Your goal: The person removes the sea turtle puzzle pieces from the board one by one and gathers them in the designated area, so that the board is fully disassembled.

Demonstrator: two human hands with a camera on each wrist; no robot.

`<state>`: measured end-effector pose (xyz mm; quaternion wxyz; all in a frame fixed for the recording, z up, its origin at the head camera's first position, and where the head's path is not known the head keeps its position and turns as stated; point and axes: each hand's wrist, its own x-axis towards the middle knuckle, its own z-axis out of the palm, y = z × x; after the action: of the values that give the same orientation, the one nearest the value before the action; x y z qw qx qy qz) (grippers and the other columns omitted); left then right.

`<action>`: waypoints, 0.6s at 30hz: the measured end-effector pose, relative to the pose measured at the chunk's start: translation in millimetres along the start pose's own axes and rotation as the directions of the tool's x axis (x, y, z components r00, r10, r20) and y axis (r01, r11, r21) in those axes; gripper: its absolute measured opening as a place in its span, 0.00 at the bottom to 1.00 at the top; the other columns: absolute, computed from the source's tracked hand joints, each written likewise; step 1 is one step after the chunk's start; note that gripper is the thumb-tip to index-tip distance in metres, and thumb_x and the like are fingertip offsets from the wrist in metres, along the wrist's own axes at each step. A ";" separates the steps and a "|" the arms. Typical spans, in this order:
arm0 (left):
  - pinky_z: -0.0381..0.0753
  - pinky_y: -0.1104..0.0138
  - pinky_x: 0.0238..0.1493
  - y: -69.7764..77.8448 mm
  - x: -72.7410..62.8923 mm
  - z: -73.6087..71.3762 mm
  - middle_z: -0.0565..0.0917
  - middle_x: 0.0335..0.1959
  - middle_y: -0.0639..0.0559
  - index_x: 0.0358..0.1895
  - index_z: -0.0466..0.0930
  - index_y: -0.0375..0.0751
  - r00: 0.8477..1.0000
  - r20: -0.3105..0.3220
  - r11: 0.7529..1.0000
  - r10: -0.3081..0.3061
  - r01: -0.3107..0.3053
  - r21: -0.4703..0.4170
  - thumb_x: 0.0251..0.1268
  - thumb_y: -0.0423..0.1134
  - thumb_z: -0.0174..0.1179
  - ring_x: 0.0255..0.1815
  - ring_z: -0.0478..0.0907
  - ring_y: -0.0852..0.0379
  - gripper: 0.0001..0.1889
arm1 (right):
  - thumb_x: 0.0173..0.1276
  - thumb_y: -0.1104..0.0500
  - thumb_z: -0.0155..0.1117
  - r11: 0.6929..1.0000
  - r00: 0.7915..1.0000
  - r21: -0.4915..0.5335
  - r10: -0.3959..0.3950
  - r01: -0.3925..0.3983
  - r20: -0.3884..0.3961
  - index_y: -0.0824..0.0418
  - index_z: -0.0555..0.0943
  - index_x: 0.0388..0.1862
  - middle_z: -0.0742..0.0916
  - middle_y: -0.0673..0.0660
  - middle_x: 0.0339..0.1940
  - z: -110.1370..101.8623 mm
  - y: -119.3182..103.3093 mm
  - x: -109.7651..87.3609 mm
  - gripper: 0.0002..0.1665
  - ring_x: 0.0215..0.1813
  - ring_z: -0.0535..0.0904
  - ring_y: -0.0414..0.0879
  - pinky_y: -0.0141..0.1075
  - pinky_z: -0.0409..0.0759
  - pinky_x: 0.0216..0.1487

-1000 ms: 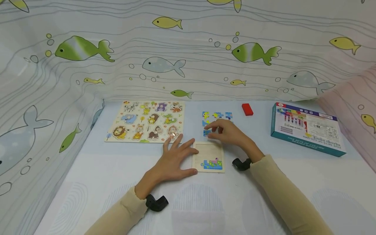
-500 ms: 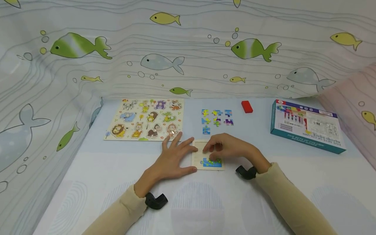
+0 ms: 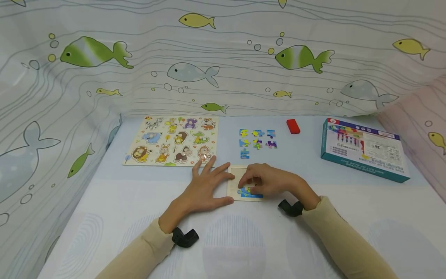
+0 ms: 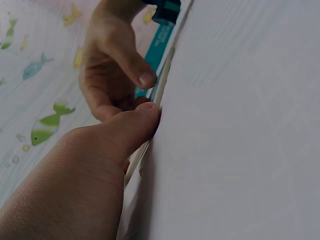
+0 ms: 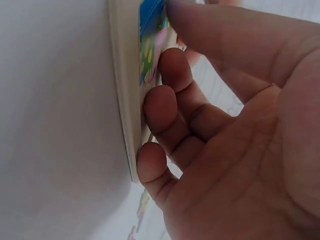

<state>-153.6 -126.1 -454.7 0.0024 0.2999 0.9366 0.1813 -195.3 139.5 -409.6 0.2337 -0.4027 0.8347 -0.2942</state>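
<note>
A small square wooden puzzle tray (image 3: 240,170) lies in front of me, with blue puzzle pieces (image 3: 253,195) in its lower part. My left hand (image 3: 205,190) rests spread at the tray's left side, thumb and index fingertip touching its edge; the left wrist view shows the thumb (image 4: 142,117) against that edge. My right hand (image 3: 270,180) is over the tray with curled fingers, and its thumb and index finger pinch a blue and green puzzle piece (image 3: 245,190), which they partly hide. In the right wrist view, a blue, green and pink piece (image 5: 149,52) shows beside the curled fingers.
Several loose puzzle pieces (image 3: 257,144) lie in rows behind the tray. A wooden animal puzzle board (image 3: 160,149) is at the back left. A red block (image 3: 293,126) and a teal-edged box (image 3: 364,151) stand to the right. Fish-printed fabric (image 3: 244,69) rises behind the table.
My right hand has come back from the loose pieces to the tray, then lowered its thumb and index finger onto a piece there. The left hand keeps its place at the tray's edge.
</note>
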 end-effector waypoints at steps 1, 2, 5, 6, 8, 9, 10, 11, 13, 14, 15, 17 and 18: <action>0.33 0.35 0.76 -0.1 -0.1 0.0 0.61 0.82 0.59 0.68 0.73 0.65 1.000 0.000 1.000 0.000 0.000 0.002 0.60 0.73 0.58 0.86 0.40 0.39 0.34 | 0.67 0.66 0.66 1.000 1.000 -0.016 0.001 -0.001 0.004 0.48 0.87 0.52 0.82 0.49 0.39 0.3 -0.6 0.2 0.19 0.42 0.74 0.44 0.37 0.72 0.48; 0.33 0.35 0.76 -0.3 -0.2 0.1 0.61 0.82 0.59 0.68 0.74 0.65 1.000 -0.003 1.000 0.002 -0.002 0.001 0.60 0.72 0.59 0.86 0.41 0.39 0.34 | 0.67 0.66 0.66 1.000 1.000 -0.030 0.003 -0.003 0.006 0.47 0.87 0.52 0.81 0.48 0.39 0.6 -1.0 0.3 0.19 0.42 0.73 0.44 0.38 0.70 0.49; 0.33 0.36 0.76 -0.5 -0.6 0.3 0.61 0.82 0.59 0.68 0.74 0.64 1.000 -0.004 1.000 0.001 -0.001 0.000 0.60 0.72 0.59 0.86 0.41 0.39 0.34 | 0.68 0.67 0.64 0.998 1.000 -0.063 0.005 -0.004 0.016 0.46 0.85 0.51 0.80 0.47 0.37 2.1 -0.5 1.4 0.19 0.43 0.72 0.43 0.41 0.67 0.50; 0.33 0.36 0.76 -0.6 -0.7 0.3 0.61 0.82 0.59 0.68 0.74 0.64 1.000 -0.005 1.000 0.000 0.000 -0.002 0.60 0.72 0.59 0.86 0.41 0.39 0.34 | 0.67 0.67 0.64 0.998 1.000 -0.066 0.005 -0.004 0.019 0.46 0.85 0.51 0.79 0.47 0.36 2.5 -0.4 1.8 0.19 0.43 0.72 0.43 0.41 0.66 0.50; 0.34 0.35 0.76 -0.7 -0.9 0.3 0.61 0.82 0.58 0.68 0.74 0.64 1.000 -0.008 1.000 0.002 -0.002 -0.004 0.60 0.71 0.59 0.86 0.41 0.39 0.34 | 0.67 0.67 0.63 0.997 1.000 -0.073 0.006 -0.005 0.022 0.46 0.84 0.51 0.79 0.47 0.35 3.1 0.0 2.3 0.19 0.43 0.71 0.43 0.42 0.66 0.50; 0.34 0.35 0.75 -0.7 -0.8 0.3 0.61 0.82 0.58 0.68 0.74 0.64 1.000 -0.007 1.000 0.002 -0.002 -0.003 0.60 0.71 0.59 0.86 0.41 0.39 0.34 | 0.67 0.67 0.63 0.997 1.000 -0.075 0.008 -0.006 0.024 0.46 0.84 0.50 0.79 0.47 0.35 3.2 0.1 2.4 0.19 0.43 0.71 0.43 0.42 0.65 0.50; 0.34 0.35 0.75 -0.7 -0.8 0.3 0.61 0.82 0.58 0.68 0.74 0.64 1.000 -0.007 1.000 0.002 -0.002 -0.002 0.60 0.71 0.59 0.86 0.41 0.39 0.34 | 0.67 0.67 0.63 0.997 1.000 -0.075 0.010 -0.008 0.026 0.46 0.84 0.50 0.79 0.47 0.35 3.0 -0.7 2.5 0.19 0.43 0.71 0.43 0.42 0.65 0.51; 0.35 0.35 0.75 -0.7 -0.8 0.2 0.61 0.82 0.58 0.68 0.74 0.64 1.000 -0.008 1.000 0.003 -0.003 0.000 0.60 0.71 0.59 0.86 0.41 0.39 0.34 | 0.67 0.67 0.63 0.997 1.000 -0.073 0.012 -0.010 0.027 0.46 0.84 0.50 0.79 0.47 0.35 2.9 -1.0 2.4 0.19 0.44 0.71 0.43 0.42 0.64 0.51; 0.35 0.35 0.75 -0.6 -0.6 0.1 0.61 0.82 0.59 0.68 0.73 0.65 1.000 -0.007 1.000 0.003 -0.003 0.003 0.60 0.72 0.59 0.86 0.41 0.40 0.34 | 0.67 0.67 0.63 0.998 1.000 -0.063 0.013 -0.011 0.026 0.46 0.83 0.50 0.79 0.46 0.36 2.5 -1.9 2.1 0.18 0.45 0.71 0.43 0.43 0.63 0.52; 0.35 0.35 0.75 -0.5 -0.5 0.0 0.61 0.82 0.59 0.68 0.73 0.65 1.000 -0.006 1.000 0.003 -0.003 0.004 0.60 0.72 0.59 0.86 0.41 0.40 0.34 | 0.67 0.68 0.63 0.998 1.000 -0.056 0.013 -0.012 0.025 0.47 0.83 0.49 0.80 0.46 0.37 2.2 -2.3 1.8 0.18 0.45 0.71 0.43 0.43 0.63 0.52; 0.34 0.35 0.76 -0.4 -0.3 0.0 0.61 0.82 0.59 0.68 0.73 0.65 1.000 -0.003 1.000 0.002 -0.002 0.006 0.60 0.72 0.59 0.86 0.41 0.40 0.34 | 0.67 0.68 0.63 0.999 1.000 -0.047 0.011 -0.010 0.024 0.47 0.83 0.49 0.80 0.46 0.37 1.9 -2.6 1.5 0.18 0.45 0.72 0.44 0.43 0.63 0.53; 0.34 0.36 0.76 -0.4 -0.1 0.1 0.60 0.82 0.60 0.69 0.73 0.66 1.000 0.001 1.000 0.000 0.000 0.008 0.60 0.72 0.58 0.86 0.40 0.40 0.34 | 0.67 0.68 0.63 1.000 1.000 -0.029 0.000 0.001 0.019 0.48 0.83 0.49 0.82 0.46 0.39 1.8 -2.7 1.1 0.18 0.46 0.73 0.44 0.43 0.65 0.54; 0.33 0.36 0.76 -0.4 0.0 0.2 0.60 0.82 0.60 0.69 0.73 0.66 1.000 0.001 1.000 0.001 -0.001 0.007 0.60 0.73 0.58 0.86 0.40 0.40 0.34 | 0.66 0.69 0.63 1.000 1.000 -0.015 -0.009 0.010 0.017 0.48 0.82 0.49 0.82 0.46 0.40 1.9 -2.1 1.1 0.18 0.45 0.74 0.44 0.42 0.67 0.54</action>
<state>-153.8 -126.4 -455.0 0.0020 0.3004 0.9371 0.1779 -193.6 137.1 -409.7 0.2363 -0.4110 0.8330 -0.2854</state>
